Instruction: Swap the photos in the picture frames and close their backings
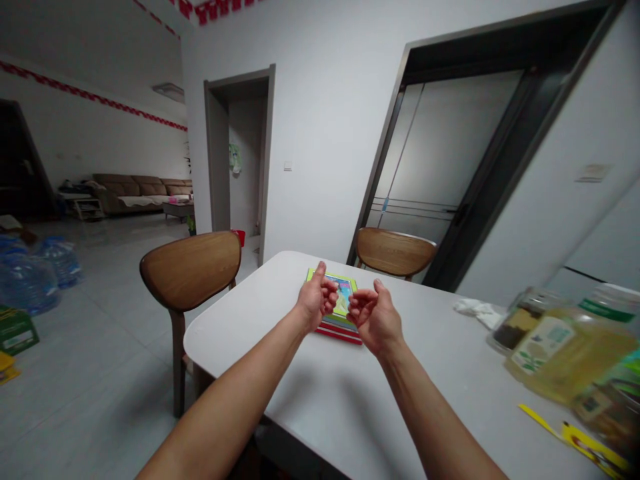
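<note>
My left hand [317, 298] and my right hand [376, 317] are raised above a white table, palms turned toward each other. Both have the thumb up and the fingers loosely curled and apart, with nothing in them. Behind and between them lies a small stack of books. The top book [344, 288] has a yellow-green border and a colourful picture on its cover. Below it, the red edge of another book [334, 334] shows. My hands cover parts of the stack, and neither seems to touch it.
The white table [240, 333] has wooden chairs at its left [193, 270] and far side [396, 252]. At the right stand a large bottle of yellowish liquid [575, 340], jars, a crumpled tissue [477, 311] and a yellow item [593, 448]. Water bottles [30, 280] sit on the floor.
</note>
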`<state>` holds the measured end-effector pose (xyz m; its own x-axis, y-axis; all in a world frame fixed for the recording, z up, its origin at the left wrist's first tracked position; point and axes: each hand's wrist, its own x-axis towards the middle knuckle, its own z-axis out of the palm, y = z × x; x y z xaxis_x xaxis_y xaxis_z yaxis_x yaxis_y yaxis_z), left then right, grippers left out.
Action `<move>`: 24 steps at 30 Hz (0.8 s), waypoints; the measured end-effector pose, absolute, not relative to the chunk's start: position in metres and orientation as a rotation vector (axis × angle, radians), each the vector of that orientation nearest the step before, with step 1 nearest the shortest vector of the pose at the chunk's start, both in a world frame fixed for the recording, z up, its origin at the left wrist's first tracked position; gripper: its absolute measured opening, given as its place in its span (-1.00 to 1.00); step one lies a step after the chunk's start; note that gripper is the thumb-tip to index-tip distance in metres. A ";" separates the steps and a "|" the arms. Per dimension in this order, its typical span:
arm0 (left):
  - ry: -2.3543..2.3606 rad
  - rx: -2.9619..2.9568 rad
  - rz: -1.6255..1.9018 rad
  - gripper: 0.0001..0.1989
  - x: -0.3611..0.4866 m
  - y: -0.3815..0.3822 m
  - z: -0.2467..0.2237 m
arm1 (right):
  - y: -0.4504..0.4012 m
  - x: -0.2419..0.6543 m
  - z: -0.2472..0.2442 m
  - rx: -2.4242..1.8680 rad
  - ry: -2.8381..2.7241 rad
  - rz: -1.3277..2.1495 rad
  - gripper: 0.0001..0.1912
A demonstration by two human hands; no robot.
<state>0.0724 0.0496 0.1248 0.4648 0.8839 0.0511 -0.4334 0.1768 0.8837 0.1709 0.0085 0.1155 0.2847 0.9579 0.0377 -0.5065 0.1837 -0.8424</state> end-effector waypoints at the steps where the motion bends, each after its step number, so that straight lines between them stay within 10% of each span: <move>1: 0.561 1.000 0.964 -0.42 0.072 0.051 0.125 | 0.009 0.171 0.116 -0.871 -0.701 1.166 -0.52; 10: 0.618 1.009 0.791 -0.32 0.071 0.050 0.122 | 0.013 0.161 0.117 -1.113 -1.016 1.259 -0.38; 17: 0.752 0.890 0.837 -0.37 0.066 0.056 0.082 | 0.038 0.174 0.084 -1.755 -1.505 0.205 -0.55; 24: 0.860 0.693 0.869 -0.65 0.063 0.055 0.014 | 0.048 0.190 0.049 -1.825 -1.784 -0.044 -0.74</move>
<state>0.0630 0.0549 0.0137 0.3680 0.8618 -0.3492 -0.3575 0.4778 0.8024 0.1898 0.0481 0.0494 0.1044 0.9058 0.4107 0.9248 0.0635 -0.3752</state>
